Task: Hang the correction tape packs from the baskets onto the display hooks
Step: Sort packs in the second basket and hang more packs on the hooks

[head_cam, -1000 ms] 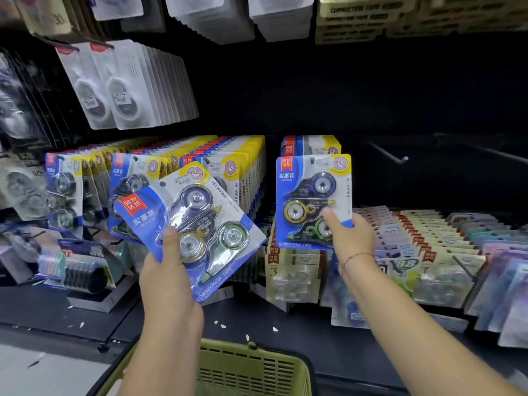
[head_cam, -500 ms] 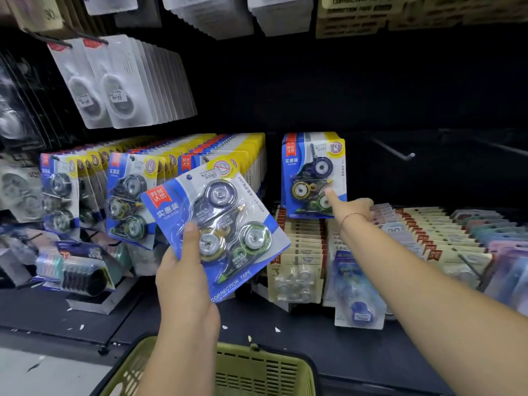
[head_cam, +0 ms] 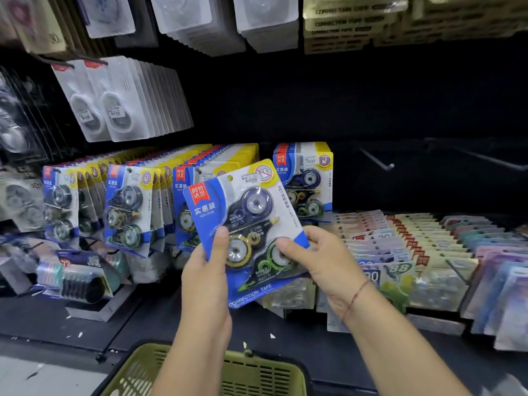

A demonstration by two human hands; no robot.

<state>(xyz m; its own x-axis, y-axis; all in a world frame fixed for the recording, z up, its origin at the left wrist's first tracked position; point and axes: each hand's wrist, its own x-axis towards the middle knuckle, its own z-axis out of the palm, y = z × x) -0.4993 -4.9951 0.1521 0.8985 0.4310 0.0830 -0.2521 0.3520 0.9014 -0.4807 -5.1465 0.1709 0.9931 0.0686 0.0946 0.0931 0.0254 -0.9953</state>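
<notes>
A blue and white correction tape pack with three tape rollers is held tilted in front of the display. My left hand grips its lower left edge, thumb on the front. My right hand pinches its lower right corner. Behind it, a short stack of the same packs hangs on a hook. Fuller rows of these packs hang to the left. A green basket sits below my arms at the bottom edge.
Bare metal hooks stick out at the right of the dark back panel. Rows of pastel carded packs lie below them. White packs hang at upper left. A black shelf runs under the display.
My right hand left the pack hanging on the hook and came back to take the lower right corner of the pack in my left hand. That pack moved right, towards the centre.
</notes>
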